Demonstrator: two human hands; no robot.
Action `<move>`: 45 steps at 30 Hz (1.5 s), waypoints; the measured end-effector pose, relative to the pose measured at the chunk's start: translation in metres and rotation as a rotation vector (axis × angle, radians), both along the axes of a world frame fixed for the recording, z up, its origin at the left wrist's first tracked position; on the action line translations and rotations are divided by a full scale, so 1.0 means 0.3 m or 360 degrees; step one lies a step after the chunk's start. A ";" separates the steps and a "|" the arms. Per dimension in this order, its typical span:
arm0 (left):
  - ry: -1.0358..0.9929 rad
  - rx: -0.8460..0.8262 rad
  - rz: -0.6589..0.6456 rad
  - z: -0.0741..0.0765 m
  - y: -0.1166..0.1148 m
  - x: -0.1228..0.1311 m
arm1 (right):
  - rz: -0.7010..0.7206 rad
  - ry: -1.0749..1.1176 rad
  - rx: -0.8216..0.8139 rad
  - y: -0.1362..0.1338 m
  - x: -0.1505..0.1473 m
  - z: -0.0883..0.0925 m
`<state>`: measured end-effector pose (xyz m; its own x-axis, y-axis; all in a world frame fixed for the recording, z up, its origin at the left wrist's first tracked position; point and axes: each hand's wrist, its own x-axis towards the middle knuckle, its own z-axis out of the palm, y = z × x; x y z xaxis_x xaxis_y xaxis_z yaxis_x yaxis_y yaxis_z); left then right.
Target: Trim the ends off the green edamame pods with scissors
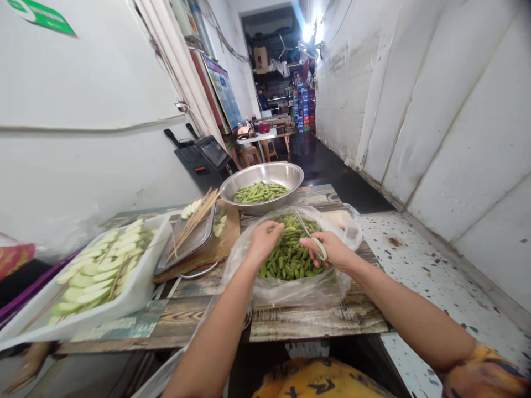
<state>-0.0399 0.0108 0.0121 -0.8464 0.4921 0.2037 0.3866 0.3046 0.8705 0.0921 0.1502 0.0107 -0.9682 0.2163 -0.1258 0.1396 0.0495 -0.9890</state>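
Note:
In the head view, my right hand [326,247] grips a pair of scissors [322,251] with pale green handles, the blades pointing up and away. My left hand [265,239] is closed in a pinch at the left side of the pods; what its fingertips hold, if anything, is too small to make out. Both hands are over green soybean pods [290,264] heaped in an open clear plastic bag [301,293]. Just beyond the bag, a steel bowl [292,177] contains more green pods [260,192].
On the left, a white plastic tray [143,296] holds skewered pale green slices [93,271]. Bamboo sticks [194,221] lie across a metal tray [203,237] on a wooden board [228,221]. All stand on a wood-patterned table [319,326]. A wall [448,121] runs along the right.

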 end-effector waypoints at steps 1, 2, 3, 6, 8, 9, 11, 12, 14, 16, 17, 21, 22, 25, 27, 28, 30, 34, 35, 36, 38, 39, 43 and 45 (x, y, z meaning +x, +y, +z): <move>0.0214 -0.0190 -0.0032 -0.007 0.019 -0.006 | -0.0014 0.0013 -0.0011 0.001 0.000 0.002; 0.0379 -0.0361 -0.0066 -0.011 0.037 -0.011 | -0.0027 0.0022 -0.0022 0.002 0.001 0.004; 0.0488 -0.0497 -0.0098 -0.014 0.053 -0.016 | -0.0035 0.0026 -0.0028 0.002 0.000 0.005; 0.0649 -0.0792 -0.0195 -0.012 0.083 -0.025 | -0.0048 0.0014 -0.0015 0.003 -0.001 0.006; 0.0754 -0.0958 -0.0256 -0.003 0.087 -0.025 | -0.0052 0.0006 0.0009 0.003 -0.001 0.003; 0.0812 -0.1048 -0.0267 0.002 0.084 -0.023 | -0.0050 0.0002 0.0018 0.003 -0.001 0.001; 0.0901 -0.1187 -0.0269 0.010 0.074 -0.017 | -0.0022 -0.0006 0.0012 0.004 -0.002 -0.005; 0.0924 -0.1229 -0.0271 0.011 0.067 -0.013 | 0.0000 -0.0014 0.0002 0.005 -0.002 -0.009; 0.0951 -0.1247 -0.0276 0.009 0.055 -0.008 | 0.0040 -0.0029 -0.0008 0.005 -0.003 -0.015; 0.0987 -0.1220 -0.0234 0.003 0.047 -0.006 | 0.0058 -0.0035 0.0001 0.005 -0.004 -0.020; 0.1006 -0.1215 -0.0214 0.001 0.045 -0.006 | 0.0057 -0.0033 0.0003 0.004 -0.004 -0.021; 0.1015 -0.1283 -0.0305 0.006 0.050 -0.011 | 0.0040 -0.0032 -0.0019 0.004 -0.005 -0.021; 0.1009 -0.1296 -0.0330 0.010 0.052 -0.014 | 0.0039 -0.0035 -0.0017 0.005 -0.006 -0.021; 0.0998 -0.1309 -0.0334 0.021 0.061 -0.024 | 0.0046 -0.0044 -0.0004 0.008 -0.008 -0.023; 0.0990 -0.1321 -0.0340 0.023 0.065 -0.031 | 0.0053 -0.0050 0.0007 0.009 -0.009 -0.026; 0.0984 -0.1327 -0.0342 0.021 0.066 -0.033 | 0.0055 -0.0053 0.0014 0.010 -0.009 -0.027; 0.0971 -0.1337 -0.0328 0.012 0.067 -0.036 | 0.0059 -0.0052 0.0020 0.010 -0.010 -0.029; 0.0954 -0.1334 -0.0243 -0.012 0.060 -0.038 | 0.0059 -0.0057 0.0014 0.006 -0.009 -0.025; 0.0947 -0.1299 -0.0209 -0.016 0.056 -0.039 | 0.0059 -0.0062 0.0013 0.005 -0.008 -0.022; 0.0930 -0.1235 -0.0170 -0.020 0.052 -0.041 | 0.0057 -0.0067 0.0017 0.004 -0.008 -0.020; 0.0868 -0.1034 -0.0106 -0.021 0.042 -0.046 | 0.0056 -0.0076 0.0034 0.003 -0.008 -0.017; 0.0828 -0.0915 -0.0078 -0.020 0.036 -0.048 | 0.0061 -0.0083 0.0049 0.003 -0.008 -0.018; 0.0676 -0.0549 0.0034 -0.012 0.018 -0.047 | 0.0137 -0.0106 0.0088 0.006 -0.010 -0.031; 0.0614 -0.0411 0.0052 -0.007 0.011 -0.040 | 0.0182 -0.0099 0.0101 0.006 -0.009 -0.037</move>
